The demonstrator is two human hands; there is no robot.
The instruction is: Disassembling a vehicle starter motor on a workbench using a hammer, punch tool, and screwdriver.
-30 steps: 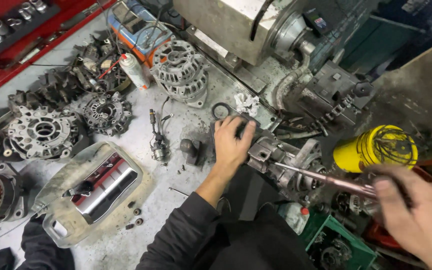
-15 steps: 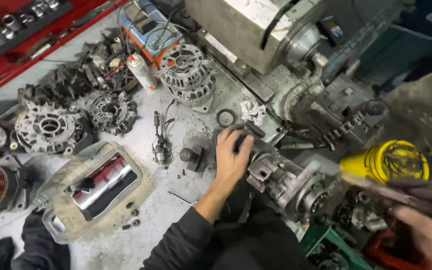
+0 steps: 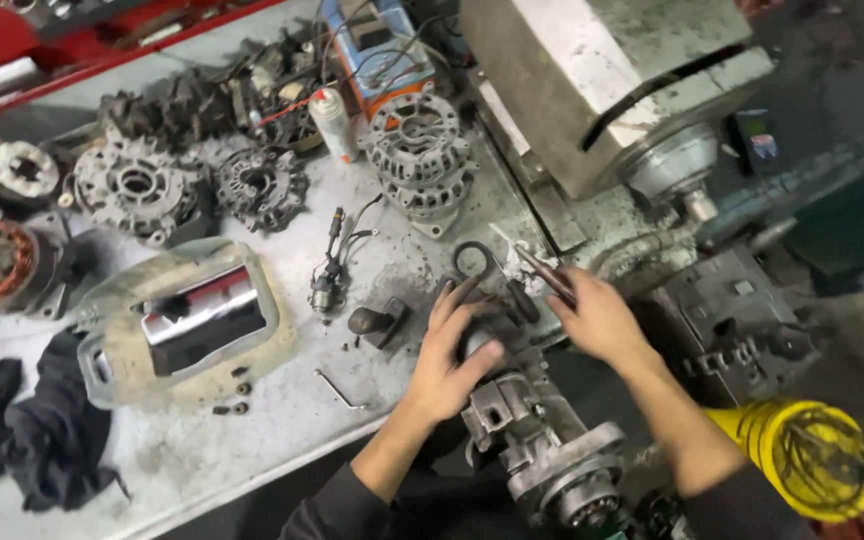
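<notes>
Left hand [image 3: 449, 360] rests palm-down on the rear end of a grey starter motor [image 3: 542, 440], fingers spread and curled over the housing; its grip is closed loosely on that housing. The starter motor overhangs the near edge of the bench [image 3: 252, 440], its flanged nose pointing toward the person. Right hand [image 3: 600, 320] lies just beyond the motor at the bench's right edge, its grip closed on a slim metal tool [image 3: 544, 272] whose tip points toward the far left. A black rubber ring [image 3: 472, 262] lies just beyond the left fingertips. An alternator housing [image 3: 418, 160] stands further back, with a white spray can [image 3: 334, 124] beside it. At the left of the bench, a chrome part in a clear plastic wrapper [image 3: 192, 320]. A yellow cable spool [image 3: 802, 455] sits off the bench to the right.
</notes>
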